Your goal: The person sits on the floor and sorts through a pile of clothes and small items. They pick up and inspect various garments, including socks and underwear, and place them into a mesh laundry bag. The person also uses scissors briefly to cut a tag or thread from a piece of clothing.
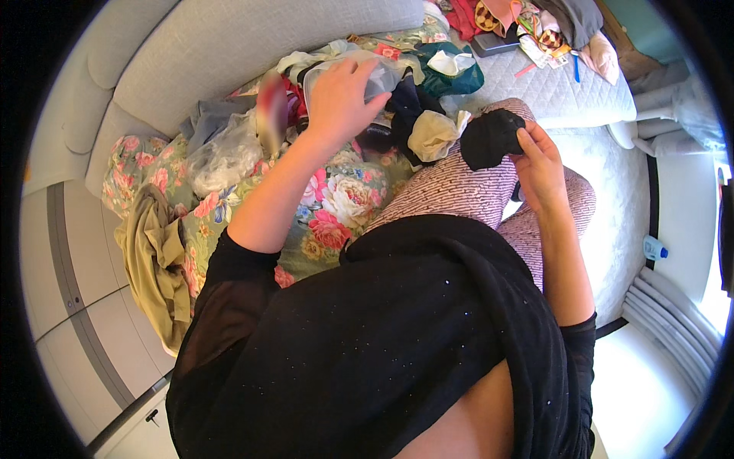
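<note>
My right hand [539,163] pinches a small black cloth piece [490,140], maybe a sock, between thumb and fingers above my thigh. Next to it a cream cloth piece [434,136] rests against my patterned trousers [453,192]. My left hand [344,103] hovers over or touches a translucent plastic container [381,77], fingers spread; its fingertips overlap the container, and contact cannot be told. Dark cloth [406,109] lies between the container and the cream piece. Left of my left hand are a crumpled clear plastic bag [226,158] and grey cloth [212,123].
Floral bedding [344,201] covers the seat beside me, against a grey sofa backrest [241,51]. An olive garment [155,258] hangs at left. A dark green bag [467,80] lies ahead. Mixed small items and a black box [494,43] are on the quilted seat [550,92].
</note>
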Available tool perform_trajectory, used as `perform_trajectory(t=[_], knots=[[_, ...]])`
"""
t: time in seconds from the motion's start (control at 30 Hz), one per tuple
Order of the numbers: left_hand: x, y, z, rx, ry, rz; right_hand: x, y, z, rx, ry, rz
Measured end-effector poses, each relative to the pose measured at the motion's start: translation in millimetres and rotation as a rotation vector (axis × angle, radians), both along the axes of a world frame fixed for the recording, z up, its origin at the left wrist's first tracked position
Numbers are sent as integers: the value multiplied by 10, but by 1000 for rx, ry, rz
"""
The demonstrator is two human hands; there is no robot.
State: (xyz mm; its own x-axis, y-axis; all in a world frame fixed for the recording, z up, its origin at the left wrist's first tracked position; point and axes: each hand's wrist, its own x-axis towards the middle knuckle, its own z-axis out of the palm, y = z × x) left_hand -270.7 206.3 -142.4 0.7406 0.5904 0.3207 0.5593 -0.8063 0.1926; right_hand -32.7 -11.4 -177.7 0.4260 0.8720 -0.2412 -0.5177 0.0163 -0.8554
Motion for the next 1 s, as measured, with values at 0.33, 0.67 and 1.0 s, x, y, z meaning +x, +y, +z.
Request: perform_trajectory(t=[0.33,0.67,1.0], knots=[[187,-747,-452,-474,52,-292,6,3,-18,42,43,14],[-453,-244,-345,-148,134,-18,43,-78,-13,12,47,-35],[-380,-561,-58,-151,205,-98,-16,-78,-29,58,56,8]])
